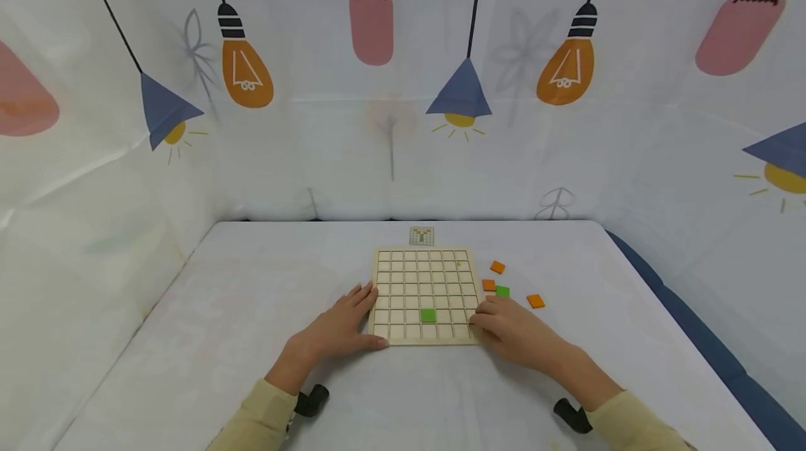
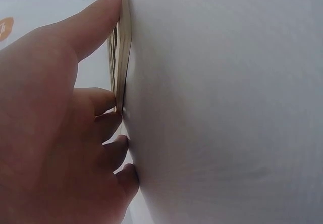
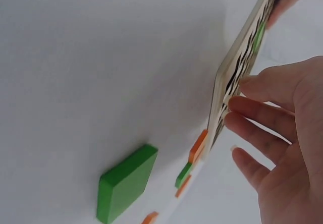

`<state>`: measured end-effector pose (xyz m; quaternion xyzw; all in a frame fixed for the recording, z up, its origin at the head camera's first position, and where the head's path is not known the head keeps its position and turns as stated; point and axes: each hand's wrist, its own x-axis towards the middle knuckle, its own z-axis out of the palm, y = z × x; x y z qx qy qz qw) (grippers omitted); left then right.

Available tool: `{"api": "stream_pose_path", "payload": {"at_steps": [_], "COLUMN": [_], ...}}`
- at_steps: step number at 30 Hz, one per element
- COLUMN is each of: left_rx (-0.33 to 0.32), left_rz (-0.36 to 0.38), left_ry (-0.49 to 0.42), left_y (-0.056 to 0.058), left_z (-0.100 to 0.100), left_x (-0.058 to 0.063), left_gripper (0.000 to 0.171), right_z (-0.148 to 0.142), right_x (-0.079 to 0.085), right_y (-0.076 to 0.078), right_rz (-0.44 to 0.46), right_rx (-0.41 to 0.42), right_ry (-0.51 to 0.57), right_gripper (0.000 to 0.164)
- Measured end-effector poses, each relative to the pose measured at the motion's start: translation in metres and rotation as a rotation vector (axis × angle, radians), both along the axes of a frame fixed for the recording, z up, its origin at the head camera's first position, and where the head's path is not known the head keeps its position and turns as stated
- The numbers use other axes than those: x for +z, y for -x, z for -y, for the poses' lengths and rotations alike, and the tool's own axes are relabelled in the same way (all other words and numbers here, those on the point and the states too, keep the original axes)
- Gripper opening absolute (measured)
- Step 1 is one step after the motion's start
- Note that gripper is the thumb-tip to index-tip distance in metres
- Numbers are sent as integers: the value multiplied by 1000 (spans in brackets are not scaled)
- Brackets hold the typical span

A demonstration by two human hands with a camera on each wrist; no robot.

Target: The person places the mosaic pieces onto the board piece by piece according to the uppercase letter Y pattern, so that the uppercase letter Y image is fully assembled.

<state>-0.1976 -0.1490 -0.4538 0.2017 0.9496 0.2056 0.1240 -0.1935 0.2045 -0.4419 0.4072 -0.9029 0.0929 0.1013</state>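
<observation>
Board [image 1: 403, 277] on table [image 1: 283, 255], card [image 1: 422, 235] behind, tile [image 1: 428, 315] inside, loose tiles [image 1: 536, 301] right

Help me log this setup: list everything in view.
Board: one, pale wood, on table.
Board tile: one, green, in board's near half.
Orange tiles: four visible, right of board.
Loose green tiles: two visible, right of board.
Patterned card: one, multicoloured, behind board.
Table: one, white, under board.
Backdrop: one, white, lamp-printed, behind table.
Blue surface: one, right of table.
Wrist devices: two, black, beside sleeves.
Sleeves: two, pale yellow, near edge of view.
Left hand: one, touching board's left edge.
Right hand: one, over board's right edge.
</observation>
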Motion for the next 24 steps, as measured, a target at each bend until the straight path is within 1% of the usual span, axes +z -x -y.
{"api": "stream_pose_path", "payload": {"at_steps": [4, 7, 12, 17, 24], "left_rx": [-10, -14, -11, -1, 12], "left_rz": [-3, -6, -4, 5, 10], "left_ry": [5, 10, 21, 15, 24], "left_y": [0, -1, -1, -2, -2], "left_z": [0, 0, 0, -1, -3], "left_x": [0, 0, 1, 3, 4], "left_gripper": [97, 97, 96, 96, 96], "right_z": [-8, -13, -21, -28, -40], "right_x": [1, 2, 7, 9, 9], "right_y": [-2, -3, -6, -9, -14], "right_rz": [25, 52, 67, 86, 114], "right_rx": [-42, -81, -114, -133, -147], "right_ry": [-27, -66, -121, -143, -148], "right_gripper": [18, 15, 16, 19, 19]}}
